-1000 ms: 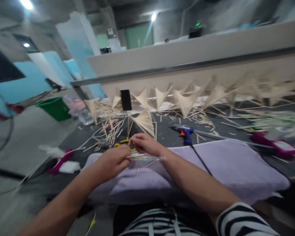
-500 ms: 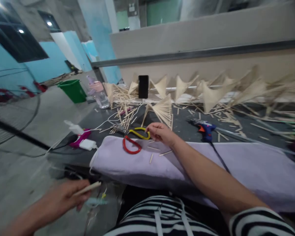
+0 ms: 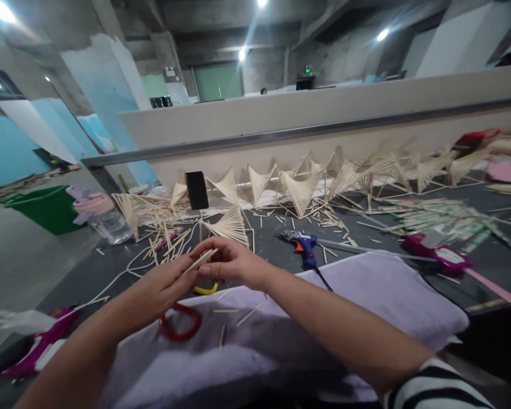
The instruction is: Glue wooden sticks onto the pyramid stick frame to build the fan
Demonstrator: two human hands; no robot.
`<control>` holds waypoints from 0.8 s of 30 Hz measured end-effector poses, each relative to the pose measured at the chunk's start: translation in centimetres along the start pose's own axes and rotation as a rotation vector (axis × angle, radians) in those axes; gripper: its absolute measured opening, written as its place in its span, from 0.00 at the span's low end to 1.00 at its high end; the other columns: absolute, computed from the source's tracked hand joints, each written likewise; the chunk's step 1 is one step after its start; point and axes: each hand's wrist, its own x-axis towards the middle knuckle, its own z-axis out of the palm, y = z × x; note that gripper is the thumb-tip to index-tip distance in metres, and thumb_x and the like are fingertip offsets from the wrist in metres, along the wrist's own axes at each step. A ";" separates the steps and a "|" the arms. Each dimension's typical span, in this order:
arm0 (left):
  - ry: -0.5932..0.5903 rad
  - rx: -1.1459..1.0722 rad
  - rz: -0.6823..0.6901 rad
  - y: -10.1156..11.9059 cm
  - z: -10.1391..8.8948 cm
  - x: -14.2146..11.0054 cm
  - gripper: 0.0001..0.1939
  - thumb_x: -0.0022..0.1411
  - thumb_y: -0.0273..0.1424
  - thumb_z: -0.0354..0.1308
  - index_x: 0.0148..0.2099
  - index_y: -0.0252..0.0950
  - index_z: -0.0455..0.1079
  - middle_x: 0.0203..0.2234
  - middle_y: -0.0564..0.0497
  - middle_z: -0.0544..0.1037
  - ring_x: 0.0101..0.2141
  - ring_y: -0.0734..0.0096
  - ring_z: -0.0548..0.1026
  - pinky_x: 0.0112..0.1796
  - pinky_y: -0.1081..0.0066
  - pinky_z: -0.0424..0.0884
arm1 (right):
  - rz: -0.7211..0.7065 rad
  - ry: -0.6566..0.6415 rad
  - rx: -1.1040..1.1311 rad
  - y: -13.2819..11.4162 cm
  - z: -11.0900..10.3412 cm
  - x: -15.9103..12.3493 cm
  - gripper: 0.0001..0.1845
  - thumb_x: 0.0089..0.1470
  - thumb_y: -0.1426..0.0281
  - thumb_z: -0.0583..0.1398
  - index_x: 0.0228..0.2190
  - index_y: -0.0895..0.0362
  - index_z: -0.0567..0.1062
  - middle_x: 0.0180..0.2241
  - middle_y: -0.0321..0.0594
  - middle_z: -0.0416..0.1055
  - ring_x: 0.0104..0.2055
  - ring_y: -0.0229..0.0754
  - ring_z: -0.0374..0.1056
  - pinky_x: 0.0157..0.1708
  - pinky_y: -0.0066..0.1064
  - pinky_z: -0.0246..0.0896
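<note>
My left hand [image 3: 172, 284] is closed on a few thin wooden sticks [image 3: 203, 259], whose ends point up and right. My right hand [image 3: 234, 261] meets it, thumb and fingers closed around the same sticks. Beneath the hands lies a pair of scissors with one red handle [image 3: 181, 339] and one yellow handle [image 3: 207, 288]; the hands hide much of it. Just behind them stands a fan-shaped stick model [image 3: 230, 227]. Short stick pieces [image 3: 249, 315] lie on the lilac cloth [image 3: 361, 289] in front of me.
A blue glue gun [image 3: 309, 250] rests right of centre with its cord over the cloth. Twisted stick models [image 3: 300, 190] line the back near a black phone [image 3: 196, 190]. A water bottle [image 3: 111, 221] and green bin [image 3: 46, 210] stand left; a purple power strip [image 3: 438, 254] lies right.
My left hand has come up from below the table edge with the sticks to meet my right hand, now closed on them too. The view has swung right.
</note>
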 end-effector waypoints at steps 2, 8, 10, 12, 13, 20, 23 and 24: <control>-0.152 0.027 0.043 0.7 1.3 2.9 0.13 0.55 0.39 0.54 0.37 0.38 0.73 0.23 0.53 0.73 0.25 0.70 0.70 0.26 0.75 0.66 | -0.057 0.113 -0.085 -1.5 -0.9 0.2 0.16 0.42 0.60 0.64 0.30 0.58 0.71 0.21 0.31 0.66 0.19 0.29 0.58 0.18 0.21 0.52; -0.363 -0.054 0.072 0.1 2.6 6.5 0.16 0.61 0.40 0.46 0.34 0.35 0.71 0.23 0.50 0.74 0.25 0.71 0.70 0.28 0.73 0.66 | -0.043 0.352 -0.419 -4.2 -4.8 0.7 0.20 0.43 0.54 0.61 0.20 0.59 0.68 0.15 0.30 0.60 0.16 0.29 0.53 0.16 0.22 0.46; -0.347 -0.089 0.072 -0.1 3.0 6.9 0.15 0.60 0.39 0.48 0.36 0.35 0.71 0.28 0.49 0.75 0.29 0.69 0.71 0.32 0.72 0.67 | -0.010 0.349 -0.517 -4.4 -5.8 0.7 0.21 0.45 0.53 0.60 0.20 0.59 0.68 0.15 0.30 0.60 0.17 0.29 0.52 0.17 0.22 0.45; -0.304 -0.132 0.027 -0.4 3.8 7.1 0.14 0.59 0.39 0.51 0.36 0.34 0.71 0.27 0.50 0.74 0.28 0.70 0.69 0.30 0.73 0.65 | 0.029 0.355 -0.621 -4.1 -6.6 0.5 0.21 0.46 0.53 0.59 0.20 0.60 0.67 0.15 0.29 0.58 0.19 0.29 0.51 0.18 0.22 0.44; -0.284 -0.158 -0.006 -0.7 4.5 7.2 0.14 0.58 0.39 0.52 0.35 0.33 0.71 0.25 0.51 0.72 0.27 0.72 0.68 0.28 0.74 0.64 | 0.059 0.355 -0.671 -3.9 -7.0 0.3 0.21 0.46 0.53 0.58 0.19 0.60 0.67 0.15 0.29 0.57 0.19 0.29 0.51 0.19 0.22 0.44; -0.422 -0.198 -0.179 -2.7 8.8 6.3 0.16 0.57 0.40 0.53 0.24 0.33 0.63 0.17 0.55 0.67 0.19 0.79 0.62 0.21 0.79 0.57 | 0.202 0.339 -0.815 -2.1 -10.0 -1.9 0.24 0.50 0.52 0.53 0.17 0.58 0.63 0.15 0.28 0.50 0.19 0.30 0.47 0.19 0.23 0.41; -0.556 -0.192 -0.228 -2.9 8.4 5.7 0.16 0.58 0.40 0.52 0.26 0.34 0.61 0.16 0.56 0.66 0.17 0.81 0.61 0.18 0.80 0.55 | 0.245 0.440 -1.004 -1.2 -11.6 -2.1 0.24 0.52 0.54 0.52 0.14 0.58 0.62 0.14 0.29 0.49 0.19 0.31 0.46 0.20 0.25 0.40; -0.623 -0.260 -0.267 -2.9 8.1 5.5 0.15 0.58 0.41 0.52 0.27 0.34 0.60 0.16 0.56 0.66 0.15 0.82 0.61 0.17 0.80 0.54 | 0.265 0.458 -1.096 -0.8 -12.0 -2.0 0.24 0.52 0.56 0.52 0.14 0.58 0.63 0.14 0.30 0.52 0.20 0.31 0.48 0.20 0.26 0.40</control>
